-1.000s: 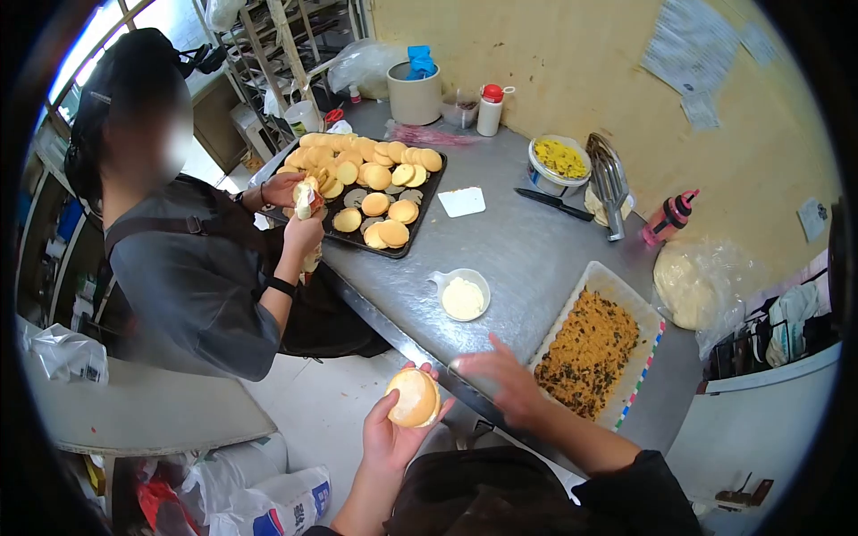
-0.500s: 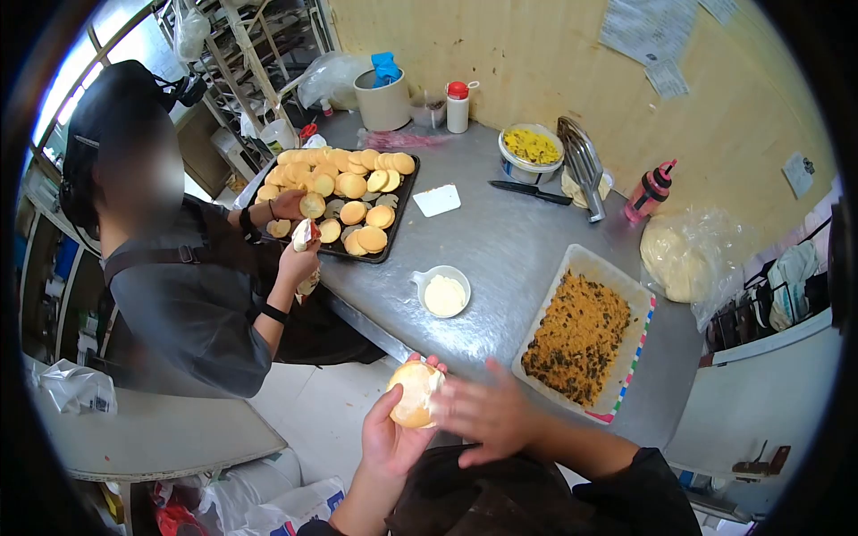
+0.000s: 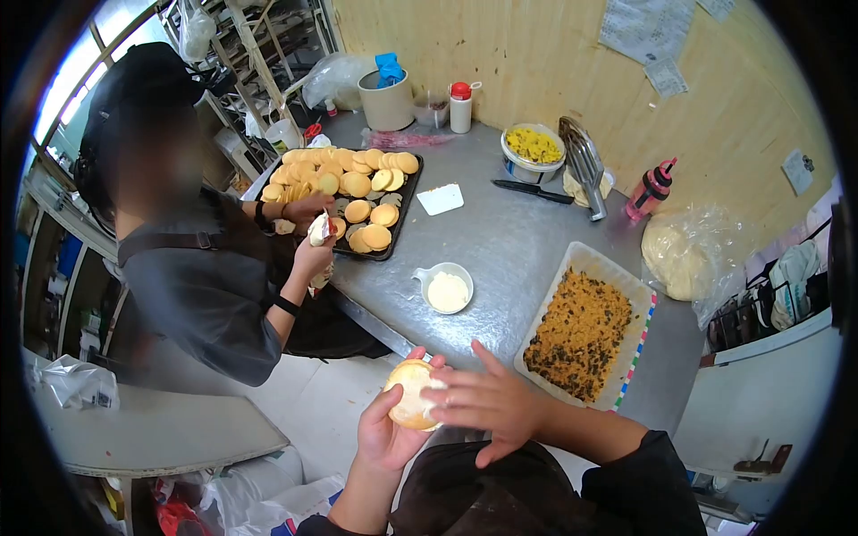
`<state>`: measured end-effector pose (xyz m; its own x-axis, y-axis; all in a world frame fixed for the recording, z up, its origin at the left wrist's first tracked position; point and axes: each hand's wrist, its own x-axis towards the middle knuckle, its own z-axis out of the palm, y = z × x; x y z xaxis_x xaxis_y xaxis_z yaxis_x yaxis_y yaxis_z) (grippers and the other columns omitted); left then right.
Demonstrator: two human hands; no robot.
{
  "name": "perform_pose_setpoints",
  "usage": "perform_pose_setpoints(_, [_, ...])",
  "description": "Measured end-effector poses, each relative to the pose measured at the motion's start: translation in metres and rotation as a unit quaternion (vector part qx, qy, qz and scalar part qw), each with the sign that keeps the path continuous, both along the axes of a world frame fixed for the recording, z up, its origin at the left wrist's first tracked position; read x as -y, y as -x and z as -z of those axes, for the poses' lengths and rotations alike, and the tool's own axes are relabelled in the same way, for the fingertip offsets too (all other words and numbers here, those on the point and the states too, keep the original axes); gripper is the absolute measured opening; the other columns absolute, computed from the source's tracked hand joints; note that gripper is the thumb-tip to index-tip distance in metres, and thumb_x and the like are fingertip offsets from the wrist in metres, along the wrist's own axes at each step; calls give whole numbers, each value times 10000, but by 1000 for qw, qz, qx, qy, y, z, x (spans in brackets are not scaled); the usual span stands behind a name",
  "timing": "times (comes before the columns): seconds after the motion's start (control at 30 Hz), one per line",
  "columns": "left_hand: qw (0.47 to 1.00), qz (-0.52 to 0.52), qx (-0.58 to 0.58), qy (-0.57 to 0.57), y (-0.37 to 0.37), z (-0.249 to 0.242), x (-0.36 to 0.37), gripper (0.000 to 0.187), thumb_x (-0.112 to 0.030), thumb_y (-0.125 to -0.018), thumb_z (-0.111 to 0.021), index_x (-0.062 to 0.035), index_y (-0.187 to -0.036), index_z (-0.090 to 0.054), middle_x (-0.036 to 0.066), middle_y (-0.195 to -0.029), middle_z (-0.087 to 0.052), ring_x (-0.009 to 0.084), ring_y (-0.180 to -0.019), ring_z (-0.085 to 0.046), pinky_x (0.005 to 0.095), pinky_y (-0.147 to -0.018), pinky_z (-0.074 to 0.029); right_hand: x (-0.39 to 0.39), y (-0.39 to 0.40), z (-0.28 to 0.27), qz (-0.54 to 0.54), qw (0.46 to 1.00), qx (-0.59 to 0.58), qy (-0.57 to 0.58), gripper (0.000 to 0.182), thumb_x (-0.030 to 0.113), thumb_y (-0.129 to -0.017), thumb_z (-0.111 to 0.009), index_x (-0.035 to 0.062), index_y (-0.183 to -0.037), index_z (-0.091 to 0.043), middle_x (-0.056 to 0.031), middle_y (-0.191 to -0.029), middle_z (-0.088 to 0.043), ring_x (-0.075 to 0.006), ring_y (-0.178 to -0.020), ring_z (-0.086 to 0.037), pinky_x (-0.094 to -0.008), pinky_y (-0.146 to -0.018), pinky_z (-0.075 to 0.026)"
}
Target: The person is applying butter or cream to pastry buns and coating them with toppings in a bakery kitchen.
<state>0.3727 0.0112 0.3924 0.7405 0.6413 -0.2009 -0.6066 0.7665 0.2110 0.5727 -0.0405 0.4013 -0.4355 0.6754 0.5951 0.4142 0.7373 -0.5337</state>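
My left hand (image 3: 386,436) is closed around a round, flat sponge cake (image 3: 412,398), holding it up in front of the table's edge. White cream shows along the cake's right side. My right hand (image 3: 494,407) is beside that side, fingers spread, the fingertips over or touching the creamy edge; exact contact is hard to make out. A white handled cup of cream (image 3: 448,292) stands on the table beyond my hands. To the right lies a white tub (image 3: 641,302) of orange-brown crumbly floss with dark flakes.
At left a co-worker (image 3: 192,277) holds a white-and-red packet by a black baking tray (image 3: 401,213) of round cakes. Farther back are a white scraper (image 3: 440,199), a knife (image 3: 532,190), a tub of yellow filling (image 3: 533,146), metal tongs (image 3: 583,170) and a pink bottle (image 3: 649,191).
My right hand's fingers have spread wider at the cake's edge, while my left hand stays almost in place. The co-worker has shifted slightly right, one hand now lower near the packet.
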Motion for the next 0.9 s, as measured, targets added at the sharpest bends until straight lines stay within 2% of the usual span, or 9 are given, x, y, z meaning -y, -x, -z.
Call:
perform_pose_setpoints(0.2, [1000, -27, 2, 7, -6, -11, 0, 560, -208, -929, -505, -80, -1434, -299, 153, -1435, -383, 311, -1351, -352, 514, -1100, -310, 21, 25, 4, -97, 992, 51, -66, 615, 591, -920, -429, 124, -1306, -533, -76, -1325, -554, -232, -1246, -515, -589, -1120, -56])
perform_pose_setpoints(0.37, [997, -29, 61, 34, -9, -21, 0, 633, -475, -972, -349, -73, -1454, -265, 172, -1485, -316, 327, -1375, -311, 578, -1116, -243, 1, 8, -18, 123, 988, 86, -42, 632, 640, -897, -418, 148, -1275, -543, -57, -1341, -545, -220, -1253, -509, -639, -1088, -53])
perform_pose_setpoints(0.47, [999, -29, 23, 3, -13, -40, -4, 724, -583, -963, -254, -58, -1461, -247, 191, -1506, -277, 341, -1392, -276, 577, -1120, -231, 7, 14, -24, 89, 976, 177, -90, 595, 617, -893, -440, 136, -1220, -568, -58, -1382, -509, -220, -1289, -474, -627, -1060, -191])
perform_pose_setpoints(0.5, [999, -33, 25, -2, -13, -46, -5, 741, -597, -961, -240, -51, -1462, -242, 198, -1509, -268, 345, -1398, -263, 564, -1123, -229, 15, 17, -20, 24, 975, 202, -83, 611, 641, -889, -433, 174, -1260, -566, -45, -1330, -548, -221, -1290, -476, -672, -1072, -19])
perform_pose_setpoints(0.6, [999, -39, 20, -25, -14, -61, -7, 766, -615, -958, -220, -44, -1469, -224, 207, -1516, -249, 349, -1406, -244, 546, -1131, -217, 21, 15, -33, 14, 986, 147, -82, 622, 655, -885, -422, 179, -1253, -578, -38, -1307, -564, -222, -1281, -486, -680, -1067, -17])
perform_pose_setpoints(0.73, [998, -42, 35, -43, -21, -88, -7, 782, -625, -956, -203, -48, -1483, -196, 209, -1524, -229, 343, -1407, -245, 531, -1139, -206, -2, 4, -67, 143, 975, 163, -41, 642, 684, -882, -379, 203, -1255, -583, -30, -1274, -589, -229, -1252, -512, -697, -1060, 17])
perform_pose_setpoints(0.77, [996, -46, 17, -77, -23, -89, -9, 799, -638, -950, -194, -48, -1487, -187, 194, -1531, -221, 331, -1411, -240, 519, -1136, -215, 2, 5, -72, 82, 972, 206, -79, 593, 598, -914, -408, 160, -1292, -537, -55, -1379, -514, -217, -1309, -459, -676, -1066, -63])
perform_pose_setpoints(0.87, [995, -53, 56, -63, -28, -105, -8, 804, -645, -947, -183, -52, -1491, -182, 174, -1538, -216, 323, -1415, -231, 520, -1135, -210, 17, 1, -81, 73, 962, 202, -169, 664, 652, -883, -401, 151, -1299, -531, -54, -1378, -515, -222, -1317, -450, -689, -1056, -62])
perform_pose_setpoints(0.9, [994, -55, 28, -86, -30, -110, -9, 806, -664, -936, -169, -86, -1499, -174, 139, -1539, -230, 308, -1409, -242, 527, -1128, -206, 11, -6, -87, 119, 965, 204, -116, 712, 687, -856, -407, 149, -1300, -547, -55, -1367, -524, -223, -1314, -452, -697, -1053, -45])
